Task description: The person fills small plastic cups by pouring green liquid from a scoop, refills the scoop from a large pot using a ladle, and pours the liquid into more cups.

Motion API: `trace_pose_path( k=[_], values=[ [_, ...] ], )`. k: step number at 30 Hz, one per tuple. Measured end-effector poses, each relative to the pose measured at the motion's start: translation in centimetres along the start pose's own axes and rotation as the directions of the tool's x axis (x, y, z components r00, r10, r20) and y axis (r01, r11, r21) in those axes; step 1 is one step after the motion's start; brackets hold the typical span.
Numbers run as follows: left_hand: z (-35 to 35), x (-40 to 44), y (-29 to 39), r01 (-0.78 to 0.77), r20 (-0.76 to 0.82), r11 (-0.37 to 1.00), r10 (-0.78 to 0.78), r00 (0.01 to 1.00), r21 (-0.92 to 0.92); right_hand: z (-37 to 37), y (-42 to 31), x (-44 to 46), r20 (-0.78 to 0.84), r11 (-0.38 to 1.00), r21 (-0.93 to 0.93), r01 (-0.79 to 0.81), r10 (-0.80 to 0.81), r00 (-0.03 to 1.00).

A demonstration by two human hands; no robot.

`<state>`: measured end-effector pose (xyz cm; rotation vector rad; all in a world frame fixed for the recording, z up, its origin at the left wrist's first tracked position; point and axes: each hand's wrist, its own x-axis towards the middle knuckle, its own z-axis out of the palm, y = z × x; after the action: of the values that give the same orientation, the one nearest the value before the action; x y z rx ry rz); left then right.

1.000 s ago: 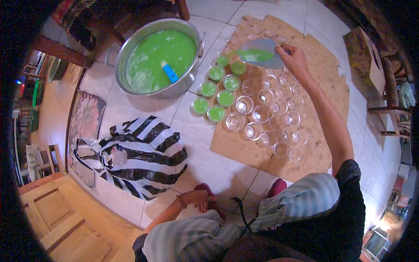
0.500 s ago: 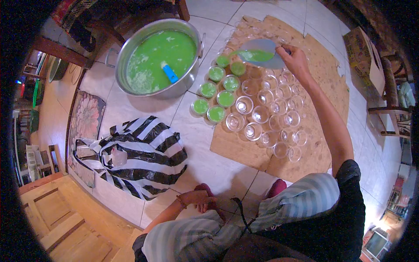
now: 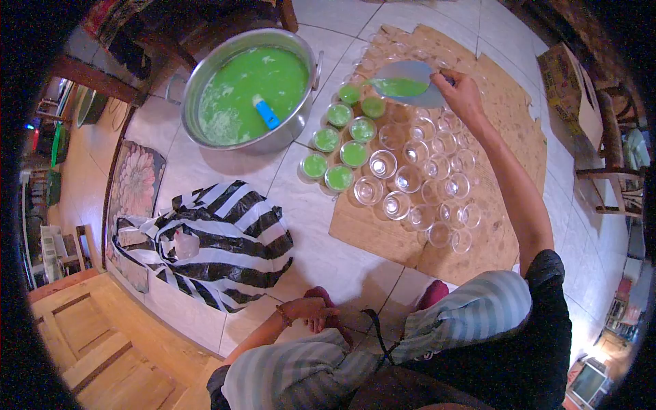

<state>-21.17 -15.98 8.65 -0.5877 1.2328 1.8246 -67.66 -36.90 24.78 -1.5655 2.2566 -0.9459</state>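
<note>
My right hand is closed around the handle of a translucent jug, tipped to the left with green liquid lying along its lower side. Below its lip stands a cup with green in it. Several filled cups form rows toward me, and many clear plastic cups without green stand to their right. My left hand, a bracelet at its wrist, hangs loosely by my foot with fingers apart and nothing in it.
A large metal pot of green liquid stands at the upper left, a blue handle poking out. Flattened cardboard lies under the cups. Nearer me is a black-and-white striped plastic bag. A cardboard box stands at right.
The green at the jug's lip has drawn back slightly, and the stream toward the cup below looks thinner or gone. Both hands stay in nearly the same place.
</note>
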Motion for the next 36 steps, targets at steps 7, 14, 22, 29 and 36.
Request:
trace_pose_path(
  k=[7, 14, 22, 29, 36],
  values=[
    [0.1, 3.0, -3.4, 0.033, 0.059, 0.999, -0.032, 0.998, -0.016, 0.3, 0.0, -0.1, 0.004, 1.000, 0.021, 0.004, -0.005, 1.000],
    [0.1, 2.9, -4.5, -0.151, 0.058, 0.983, 0.158, 0.986, -0.099, 0.6, 0.5, 0.1, -0.002, 1.000, -0.017, 0.012, -0.012, 1.000],
    [0.1, 1.6, -1.7, 0.069, 0.042, 0.995, -0.066, 0.997, -0.072, 1.3, 2.1, 0.2, -0.053, 0.985, 0.172, 0.020, -0.011, 0.999],
    [0.0, 1.9, -1.5, 0.175, 0.099, 0.971, -0.160, 0.982, -0.165, 0.8, 3.6, -0.1, 0.079, 0.818, 0.542, -0.190, 0.175, 0.981],
    [0.5, 2.7, -1.3, 0.199, -0.072, 0.966, -0.189, 0.979, 0.168, -1.1, 4.2, -1.9, 0.086, 0.812, 0.568, -0.138, 0.109, 0.990]
  ],
)
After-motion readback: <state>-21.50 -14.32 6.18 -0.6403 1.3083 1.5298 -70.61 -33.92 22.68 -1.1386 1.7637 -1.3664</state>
